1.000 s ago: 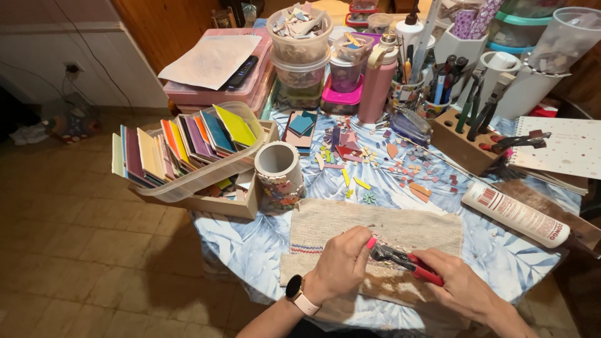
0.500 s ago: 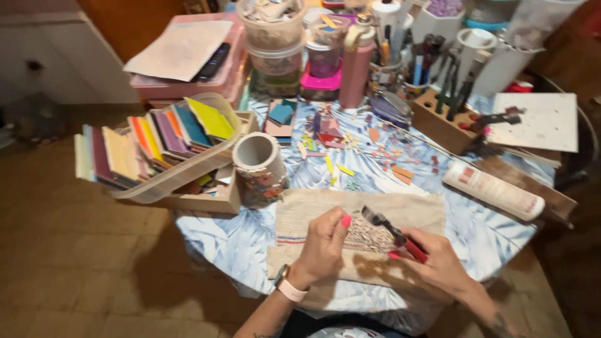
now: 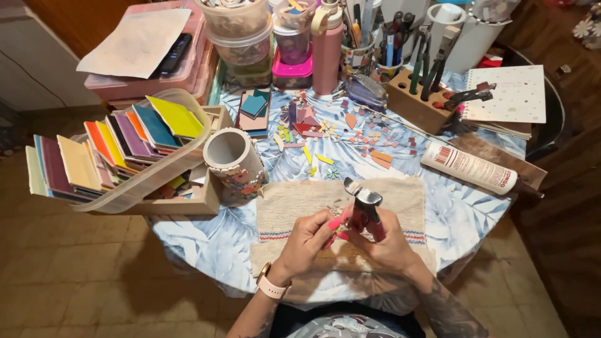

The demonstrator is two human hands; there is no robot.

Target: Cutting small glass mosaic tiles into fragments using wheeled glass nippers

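The right hand (image 3: 387, 241) is clamped around the red handles of a pair of tile nippers (image 3: 364, 209), whose metal head points away from the wrist; the left hand (image 3: 311, 241) sits just beside it, fingertips pinched together at the tool's near side, though what they pinch is too small to tell. Both hands hover over a beige towel (image 3: 294, 206) spread beneath them; beyond the left hand stands a mosaic-covered cup (image 3: 235, 164), and farther left a clear tub of coloured tiles (image 3: 113, 153); beyond the right hand lies a white tube (image 3: 469, 168).
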